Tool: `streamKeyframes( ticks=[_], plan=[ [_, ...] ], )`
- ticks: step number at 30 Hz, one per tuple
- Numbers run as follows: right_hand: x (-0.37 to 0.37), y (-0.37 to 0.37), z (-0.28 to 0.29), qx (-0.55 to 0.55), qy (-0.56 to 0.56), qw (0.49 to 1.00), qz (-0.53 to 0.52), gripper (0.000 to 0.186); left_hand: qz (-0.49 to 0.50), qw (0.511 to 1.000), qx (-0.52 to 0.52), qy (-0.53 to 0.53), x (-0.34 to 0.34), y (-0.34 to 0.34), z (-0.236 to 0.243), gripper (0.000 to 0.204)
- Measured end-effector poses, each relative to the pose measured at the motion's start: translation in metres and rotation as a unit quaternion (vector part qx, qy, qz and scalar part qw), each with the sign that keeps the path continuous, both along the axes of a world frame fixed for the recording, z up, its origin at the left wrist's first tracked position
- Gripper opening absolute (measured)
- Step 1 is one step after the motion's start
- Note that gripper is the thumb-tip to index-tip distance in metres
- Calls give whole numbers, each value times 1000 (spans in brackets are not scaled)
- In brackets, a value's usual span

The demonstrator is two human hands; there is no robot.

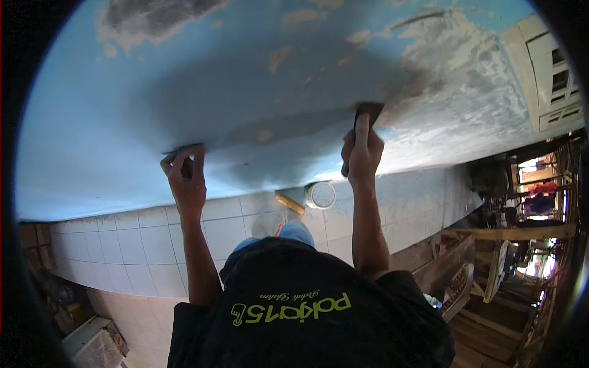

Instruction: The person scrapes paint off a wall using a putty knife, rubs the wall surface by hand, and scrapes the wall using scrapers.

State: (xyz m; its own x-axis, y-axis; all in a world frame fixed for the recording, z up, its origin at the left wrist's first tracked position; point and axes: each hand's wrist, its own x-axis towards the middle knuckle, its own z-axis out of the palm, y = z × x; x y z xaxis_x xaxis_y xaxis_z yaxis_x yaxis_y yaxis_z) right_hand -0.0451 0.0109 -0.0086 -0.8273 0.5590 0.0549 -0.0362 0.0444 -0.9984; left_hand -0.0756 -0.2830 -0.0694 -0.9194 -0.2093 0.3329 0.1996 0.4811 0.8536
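My left hand (189, 184) is raised to the light-blue wall (202, 92) at the left. Its fingers pinch a thin dark flat scraper (175, 149), seen nearly edge-on against the surface. Further right, my right hand (365, 152) is wrapped round a dark flat-bladed scraper (373, 111), thumb laid along it. The blade's top end is close to the wall; whether it touches I cannot tell. Beside it at the right spreads a rough grey-white patch (457, 86). A darker grey patch (150, 18) shows at the upper left.
A white round bucket (320, 195) stands on the pale tiled floor (153, 236) by the wall's foot, with a yellow cylindrical object (289, 203) beside it. Wooden framing (515, 233) is at the right. A cream vent panel (552, 80) sits at the upper right.
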Motion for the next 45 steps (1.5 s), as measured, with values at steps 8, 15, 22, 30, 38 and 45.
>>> streamKeyframes(
  ticks=[8, 15, 22, 30, 38, 45],
  plan=[
    [5, -1, -25, 8, -45, 999, -2, 56, 10, 999, 42, -25, 1, 4, -4, 9],
    [2, -3, -24, 38, -24, 999, -6, 56, 30, 986, 138, -92, 0, -2, -4, 8],
    [2, -6, -9, 22, 7, 1000, -7, 55, 35, 993, 88, -77, 7, 0, 1, 12],
    [-9, -1, 11, 28, 23, 999, 5, 57, 31, 993, 90, -67, 1, 1, 3, 11],
    [-7, -4, 12, 81, 23, 996, -30, 53, 28, 997, 58, -47, -1, 1, 0, 11],
    [3, 3, -29, 43, -28, 998, -40, 53, 17, 999, 31, -40, 2, 1, -8, 9]
  ],
)
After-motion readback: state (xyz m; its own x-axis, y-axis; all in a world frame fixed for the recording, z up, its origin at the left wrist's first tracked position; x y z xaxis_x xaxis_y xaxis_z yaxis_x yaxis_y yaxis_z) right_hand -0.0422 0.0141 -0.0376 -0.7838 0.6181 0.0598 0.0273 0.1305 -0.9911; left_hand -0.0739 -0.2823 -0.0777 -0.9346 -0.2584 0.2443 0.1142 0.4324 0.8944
